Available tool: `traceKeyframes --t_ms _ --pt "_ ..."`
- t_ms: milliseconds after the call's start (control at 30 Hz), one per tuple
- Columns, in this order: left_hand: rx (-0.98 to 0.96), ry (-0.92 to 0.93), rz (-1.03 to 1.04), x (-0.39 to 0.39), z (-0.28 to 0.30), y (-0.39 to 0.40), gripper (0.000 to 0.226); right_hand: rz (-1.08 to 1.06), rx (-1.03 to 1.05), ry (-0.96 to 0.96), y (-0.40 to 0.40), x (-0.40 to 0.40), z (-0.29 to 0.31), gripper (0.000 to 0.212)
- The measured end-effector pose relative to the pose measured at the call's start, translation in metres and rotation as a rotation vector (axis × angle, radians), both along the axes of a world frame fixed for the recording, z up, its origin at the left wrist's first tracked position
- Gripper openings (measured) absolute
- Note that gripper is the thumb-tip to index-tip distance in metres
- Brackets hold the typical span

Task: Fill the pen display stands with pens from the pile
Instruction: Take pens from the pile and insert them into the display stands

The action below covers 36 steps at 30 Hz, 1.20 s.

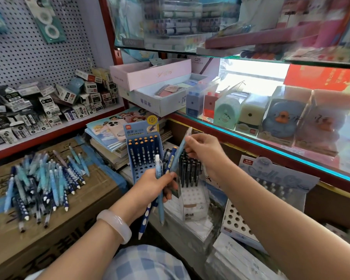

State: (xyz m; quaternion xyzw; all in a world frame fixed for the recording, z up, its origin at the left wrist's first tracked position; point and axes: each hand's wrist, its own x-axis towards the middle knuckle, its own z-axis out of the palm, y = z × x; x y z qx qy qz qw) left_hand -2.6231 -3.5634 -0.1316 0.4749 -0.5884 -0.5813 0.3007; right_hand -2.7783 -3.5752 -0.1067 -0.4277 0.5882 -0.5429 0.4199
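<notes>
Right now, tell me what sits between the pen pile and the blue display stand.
In the head view, between the pen pile and the blue display stand lie a strip of cardboard box top with blue tape, then a stack of notebooks.

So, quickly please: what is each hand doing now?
Left hand: grips a bunch of pens.
Right hand: fingers pinch a single light blue pen.

This is a stationery shop: a pegboard wall [28, 53] hangs packaged tape, a shelf [55, 126] is heaped with small boxed goods, a glass counter [271, 146] shows boxed pencil sharpeners [251, 114], and notebooks [109, 134], pen display stands [142, 156] and a pile of pens [42, 184] crowd the cartons [49, 235] below.
</notes>
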Motion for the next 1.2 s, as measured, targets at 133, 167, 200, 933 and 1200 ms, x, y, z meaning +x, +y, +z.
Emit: traceKeyframes --t_ms 133,167,200,933,1200 --pt "-0.034 -0.055 0.062 -0.010 0.005 0.001 0.017 -0.144 -0.099 -0.058 0.013 -0.030 0.022 0.012" --pt "-0.048 -0.062 0.086 -0.015 0.006 0.002 0.017 -0.171 -0.129 -0.022 0.018 -0.039 0.027 0.012" --pt "-0.063 -0.057 0.101 -0.021 0.007 0.003 0.018 -0.194 -0.153 0.034 0.024 -0.049 0.031 0.013" --pt "0.033 0.063 -0.135 -0.102 -0.008 0.045 0.046 -0.397 -0.009 0.824 0.130 -0.178 -0.017 0.015" --pt "0.026 0.081 -0.193 -0.124 -0.016 0.060 0.034 -0.409 0.064 0.950 0.143 -0.187 -0.041 0.013"
